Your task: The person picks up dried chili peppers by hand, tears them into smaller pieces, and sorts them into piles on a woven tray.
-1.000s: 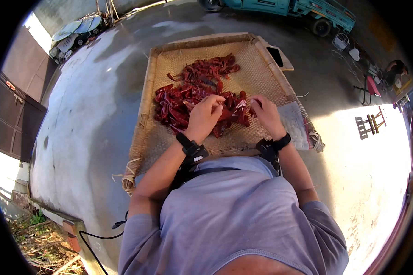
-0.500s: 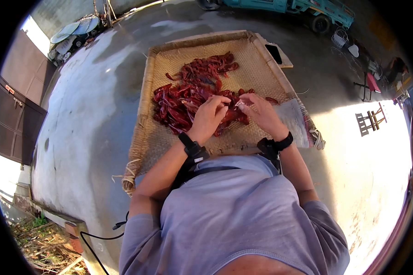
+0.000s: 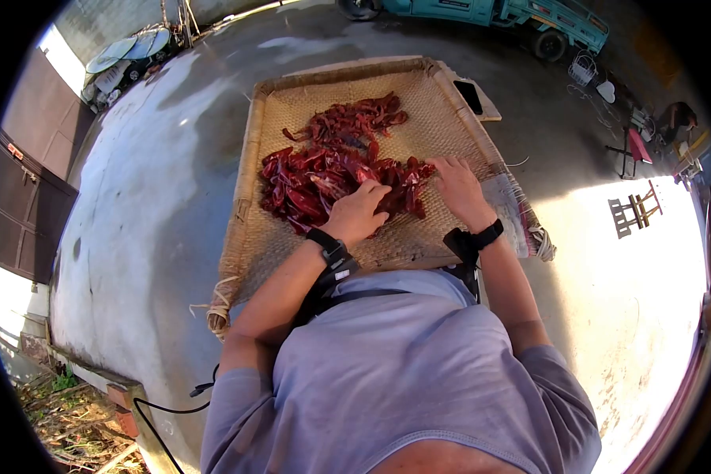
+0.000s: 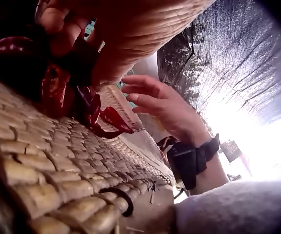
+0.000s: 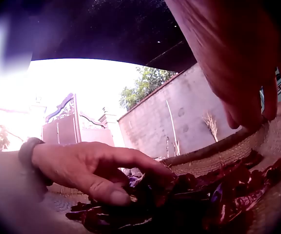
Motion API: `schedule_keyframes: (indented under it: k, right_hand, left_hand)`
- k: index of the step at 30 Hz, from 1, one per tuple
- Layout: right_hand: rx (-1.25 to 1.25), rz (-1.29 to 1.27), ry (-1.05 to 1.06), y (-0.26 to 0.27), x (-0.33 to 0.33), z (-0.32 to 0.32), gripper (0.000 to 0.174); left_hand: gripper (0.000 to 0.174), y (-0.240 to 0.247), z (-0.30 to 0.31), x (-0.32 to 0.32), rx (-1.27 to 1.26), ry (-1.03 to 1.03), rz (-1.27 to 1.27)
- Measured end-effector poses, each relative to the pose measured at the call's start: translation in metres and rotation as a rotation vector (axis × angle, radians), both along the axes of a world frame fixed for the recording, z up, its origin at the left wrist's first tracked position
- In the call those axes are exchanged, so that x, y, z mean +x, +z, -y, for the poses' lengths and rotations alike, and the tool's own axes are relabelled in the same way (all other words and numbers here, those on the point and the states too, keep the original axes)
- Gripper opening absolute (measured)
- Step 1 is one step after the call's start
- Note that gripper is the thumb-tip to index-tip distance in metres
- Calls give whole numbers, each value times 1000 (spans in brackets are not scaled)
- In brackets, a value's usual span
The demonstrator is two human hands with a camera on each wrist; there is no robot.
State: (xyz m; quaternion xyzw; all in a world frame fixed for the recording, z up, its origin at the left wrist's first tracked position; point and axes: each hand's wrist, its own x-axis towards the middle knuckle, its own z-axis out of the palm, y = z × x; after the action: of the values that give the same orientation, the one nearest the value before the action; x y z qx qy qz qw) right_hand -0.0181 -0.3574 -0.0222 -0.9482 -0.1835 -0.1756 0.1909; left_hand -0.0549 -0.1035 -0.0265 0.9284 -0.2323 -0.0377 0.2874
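Observation:
A pile of dried red chili peppers (image 3: 304, 186) lies in a shallow woven tray (image 3: 268, 245), with a smaller, darker heap of shrivelled red peppers (image 3: 355, 118) behind it. My left hand (image 3: 358, 213) reaches into the near right part of the pile, thumb and index finger spread. In the right wrist view, the left fingertips dip among the peppers (image 5: 228, 195) and are partly hidden. My right hand (image 3: 464, 193) hovers at the pile's right edge, its fingers loosely extended. Nothing shows between the right fingers in the left wrist view.
A dark phone (image 3: 469, 95) lies on a board beyond the tray's right rim. Pale sacking (image 3: 502, 209) covers the tray's right side. A teal three-wheeled truck (image 3: 482, 12), a small stool (image 3: 636, 212) and another person (image 3: 675, 118) are farther off.
The hands were close together over the pile, a pale-and-red piece at the right fingers. Now the left hand has lowered toward the peppers and the right has moved away to the right.

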Motion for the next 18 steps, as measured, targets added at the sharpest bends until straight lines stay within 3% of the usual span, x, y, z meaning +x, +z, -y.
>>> schedule_keyframes:
  k: [2, 5, 9, 12, 18]
  right_hand:
    - [-59, 111, 157, -16, 11, -10, 38]
    - [-110, -63, 230, -23, 20, -18, 39]
    - [-35, -356, 115, -11, 27, -15, 31]
    - [91, -248, 244, 0, 11, -8, 25]
    - [49, -192, 166, -5, 9, 1, 22]
  left_hand:
    - [52, 6, 3, -2, 90, 22, -4]
    - [52, 2, 0, -3, 142, 34, 17]
    - [50, 3, -4, -4, 103, 63, 36]
    - [49, 9, -1, -4, 180, 63, -27]
    - [42, 3, -1, -1, 170, 35, 41]
